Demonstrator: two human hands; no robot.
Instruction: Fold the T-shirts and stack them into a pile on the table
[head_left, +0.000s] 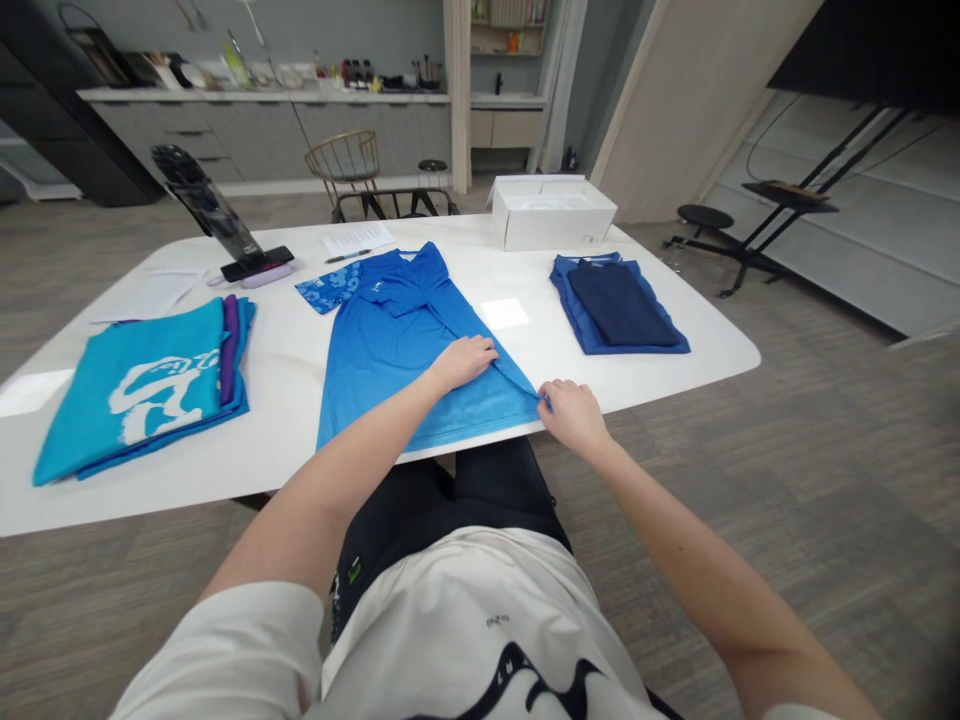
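A blue T-shirt [390, 350] lies spread on the white table with its collar toward the far side. Its patterned left-side sleeve is stretched out, and the right side is partly turned inward along a slanting edge. My left hand [466, 362] rests on the shirt, its fingers bent at that turned edge and closed on the cloth. At the lower right corner of the hem, my right hand [574, 412] pinches the fabric between thumb and fingers.
Folded teal and purple clothes [150, 380] lie at left, navy and blue ones [622, 305] at right. A white box [553, 215], handheld vacuum [217, 215], pen [348, 257] and papers [356, 238] are on the table [300, 430]. Chairs [345, 160] stand beyond.
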